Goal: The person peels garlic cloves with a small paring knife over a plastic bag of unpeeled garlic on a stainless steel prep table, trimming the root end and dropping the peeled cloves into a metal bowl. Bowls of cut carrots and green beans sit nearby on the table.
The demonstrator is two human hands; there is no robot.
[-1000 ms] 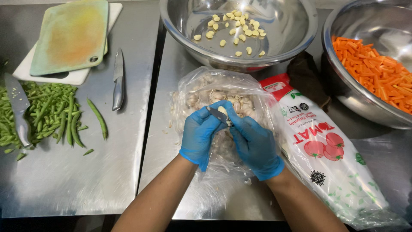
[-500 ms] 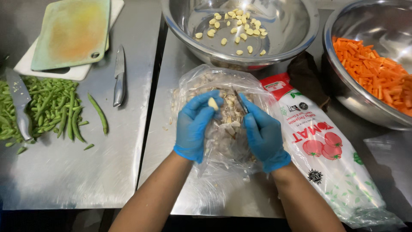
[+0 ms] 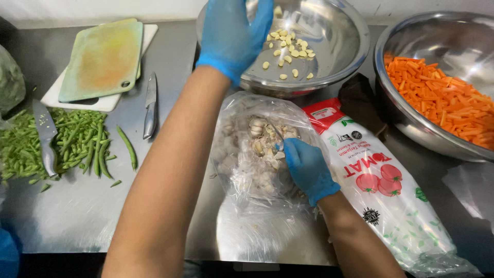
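Right hand [image 3: 307, 170], blue glove, fingers curled shut around a small knife [image 3: 277, 135] whose thin blade pokes up and left out of the fist, tip over the garlic pile; long axis of the blade runs diagonally toward the top left. The hand rests on a clear crinkly plastic bag [image 3: 242, 170] holding unpeeled garlic [image 3: 263, 141], papery off-white skins and bulbs, lying on the steel counter [image 3: 77, 216] at centre. Left hand [image 3: 234, 31], also blue-gloved, is raised over the near rim of a round steel bowl [image 3: 339, 46], fingers bunched downward and loosely closed; cannot tell whether it pinches anything, palm side is hidden. Inside that bowl lie peeled garlic cloves [image 3: 288, 54], pale yellow, smooth, scattered on the bottom. Just right of the clear bag lies a long printed plastic pack [image 3: 381, 201], white and red with tomato pictures, pointing from upper left to lower right. Far right, a second steel bowl [image 3: 406, 118] with orange carrot sticks [image 3: 442, 98]. On the left, a heap of green beans [image 3: 72, 144] with a cleaver [image 3: 45, 136] lying on it, a second knife [image 3: 150, 105] beside, and a pale green cutting board [image 3: 103, 59] stacked on a white board [image 3: 90, 102].
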